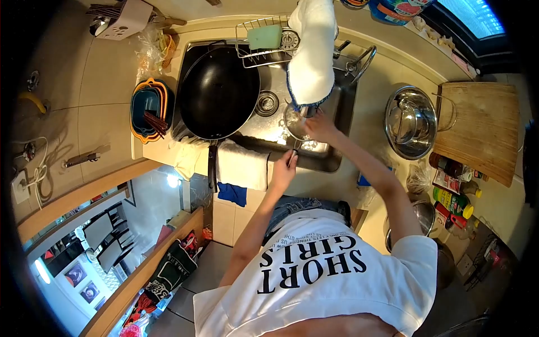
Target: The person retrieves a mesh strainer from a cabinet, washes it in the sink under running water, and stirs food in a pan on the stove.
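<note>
My left hand (284,169) is closed on the handle of a round-headed utensil (293,122), which looks like a strainer, over the right side of the metal sink (332,163). At the round head, my right hand (320,127) has its fingers bent; whether it grips the rim or something small is hard to make out. Just above it hangs a white cloth cover (311,62) with a blue edge, hiding what is beneath. A black wok (219,92) rests over the sink's left side, its handle pointing toward me.
Behind the sink a wire rack (247,59) holds a green sponge (265,37). Nested basins (147,106) with chopsticks stand left. Metal bowls (411,122), a wooden cutting board (477,129) and several bottles (449,201) are on the right. Cloths (242,164) drape over the front edge.
</note>
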Motion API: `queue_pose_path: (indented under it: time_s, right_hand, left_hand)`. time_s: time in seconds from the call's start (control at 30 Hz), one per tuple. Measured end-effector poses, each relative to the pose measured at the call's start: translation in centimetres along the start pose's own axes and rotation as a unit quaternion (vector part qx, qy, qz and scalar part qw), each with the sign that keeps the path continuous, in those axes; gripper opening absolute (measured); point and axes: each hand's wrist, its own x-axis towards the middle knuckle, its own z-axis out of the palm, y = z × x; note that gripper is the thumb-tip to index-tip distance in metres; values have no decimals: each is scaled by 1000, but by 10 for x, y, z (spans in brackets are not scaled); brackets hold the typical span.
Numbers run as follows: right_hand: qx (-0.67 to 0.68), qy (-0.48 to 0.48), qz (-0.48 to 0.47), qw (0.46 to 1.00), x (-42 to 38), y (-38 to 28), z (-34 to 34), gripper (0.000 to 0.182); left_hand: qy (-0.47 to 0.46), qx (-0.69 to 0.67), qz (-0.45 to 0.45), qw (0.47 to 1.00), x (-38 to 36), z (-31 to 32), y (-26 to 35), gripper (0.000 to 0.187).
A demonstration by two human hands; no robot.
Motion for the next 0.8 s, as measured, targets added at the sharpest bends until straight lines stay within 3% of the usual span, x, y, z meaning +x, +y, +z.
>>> queue_pose_path:
  time_s: [0.03,0.07,0.1,0.13,0.17,0.2,0.23,0.27,0.33,0.37,0.4,0.47,0.5,0.57,0.63,0.73,0.77,0.8]
  right_hand:
    - [195,38,2,980,14,-13,10,38]
    - [383,73,4,921,21,-22,14,37]
    - [293,199,-70,933,11,-27,5,36]
    - [294,200,-72,932,11,-21,-8,36]
    - [175,13,-76,981,12,-9,-21,38]
    - [47,-175,-76,981,12,4,-25,40]
    - [63,-71,-91,991,10,23,5,42]
    - [62,-70,-91,991,19,17,34,42]
    - [290,77,7,954,30,-9,59,40]
    - [245,164,-51,954,22,-21,55,40]
    - [246,162,-53,954,17,-13,44,40]
    - [147,-121,-95,977,11,8,23,43]
    - [141,-177,-25,974,15,16,0,44]
    - [131,-181,4,975,23,10,1,45]
    - [121,-184,32,975,25,1,-1,45]
    - [252,80,-124,956,16,-26,-1,41]
    - [256,85,-122,955,20,-22,-5,41]
    - [240,21,-58,969,23,-13,-8,40]
  left_hand:
    - [-20,-21,-39,999,5,-1,2,26]
    - [-19,-21,-39,999,8,-3,0,26]
    - [-22,-76,-72,994,12,-9,-6,26]
    - [-25,-130,-105,986,14,-16,-4,26]
    - [-35,-107,-144,983,10,-22,0,26]
    - [-35,-105,-144,983,5,-20,0,26]
    - [-38,-82,-115,989,-1,-13,3,26]
    - [-40,-59,-84,994,-1,-7,4,25]
    - [-34,-33,-47,998,7,-3,-4,26]
    - [-36,-23,-48,998,12,-6,-12,27]
    - [-37,-13,-51,998,16,-10,-18,27]
    - [-60,-60,-97,992,15,-22,-8,27]
    - [-68,-17,-94,993,11,-21,-3,27]
    - [-33,14,-38,999,9,-5,-6,26]
    - [-31,12,-36,999,19,-8,-8,26]
    - [-31,-2,-69,997,21,-18,-11,26]
    - [-35,-17,-96,995,22,-22,-12,26]
    - [-40,-33,-126,991,19,-25,-13,25]
